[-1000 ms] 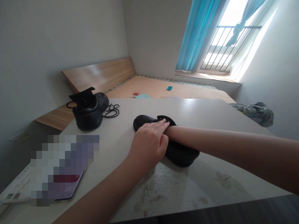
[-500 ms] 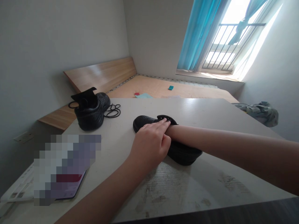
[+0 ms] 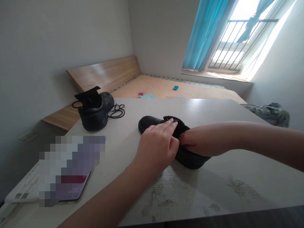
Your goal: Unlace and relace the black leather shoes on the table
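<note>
A black shoe (image 3: pixel 192 160) lies on the white table (image 3: pixel 213 196), its toe pointing to the upper left. My left hand (image 3: pixel 160 141) rests across the front of this shoe, its fingers pressed together on the eyelet flap. My right hand (image 3: pixel 198 141) reaches into the shoe's opening from the right; its fingertips are hidden inside. A second black shoe (image 3: pixel 93 118) stands at the table's left side with its tongue raised. A loose black lace (image 3: pixel 117 111) curls on the table beside it.
A tablet-like device (image 3: pixel 76 190), partly pixelated, lies at the left next to a white object (image 3: pixel 26 186). Behind the table is a bed (image 3: pixel 161 83) with small teal and red items. Crumpled cloth (image 3: pixel 273 114) sits beyond the right edge.
My right hand has drawn back partly out of the shoe, so its back and wrist now show. My left hand stays on the shoe's front. The view has shifted slightly.
</note>
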A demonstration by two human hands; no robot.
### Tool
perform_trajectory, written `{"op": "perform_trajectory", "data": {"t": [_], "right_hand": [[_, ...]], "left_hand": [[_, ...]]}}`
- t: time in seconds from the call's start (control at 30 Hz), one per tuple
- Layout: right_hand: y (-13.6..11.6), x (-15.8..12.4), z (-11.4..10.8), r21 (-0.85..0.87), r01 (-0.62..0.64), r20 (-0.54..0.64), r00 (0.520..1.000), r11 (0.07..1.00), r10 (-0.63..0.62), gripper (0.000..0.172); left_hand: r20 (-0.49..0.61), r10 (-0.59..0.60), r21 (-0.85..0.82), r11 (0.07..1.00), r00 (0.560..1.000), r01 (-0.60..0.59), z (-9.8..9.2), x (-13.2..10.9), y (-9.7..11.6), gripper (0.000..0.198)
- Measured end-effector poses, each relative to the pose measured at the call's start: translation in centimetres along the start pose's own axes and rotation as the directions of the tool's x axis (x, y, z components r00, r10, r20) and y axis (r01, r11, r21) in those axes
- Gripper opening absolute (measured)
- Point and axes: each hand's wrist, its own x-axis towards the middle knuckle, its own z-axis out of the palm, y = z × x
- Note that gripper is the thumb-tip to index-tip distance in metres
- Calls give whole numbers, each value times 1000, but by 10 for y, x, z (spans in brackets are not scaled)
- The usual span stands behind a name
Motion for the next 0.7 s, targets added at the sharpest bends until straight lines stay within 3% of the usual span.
{"op": "perform_trajectory", "data": {"t": [0.13, 0.23, 0.4, 0.53, 0.7], "right_hand": [[0, -16, -16, 71, -102, 266, 961, 992, 80, 28], [-5, -13, -21, 51, -192, 331, 929, 980, 165, 30], [-14, -17, -21, -47, -234, 318, 918, 971, 237, 30], [-15, -23, -10, -160, -218, 179, 953, 963, 246, 29], [-18, -16, 6, -263, -152, 70, 982, 953, 175, 13]], "left_hand": [[-8, 3, -5, 1000, 1000, -3, 0, 0, 0, 46], [-11, 4, -5, 1000, 1000, -4, 1, 0, 0, 46], [-15, 4, 2, 1000, 1000, -4, 1, 0, -1, 46], [-13, 10, 8, 1000, 1000, -10, 1, 0, -1, 46], [-8, 8, 6, 1000, 1000, -8, 1, -1, -1, 47]]}}
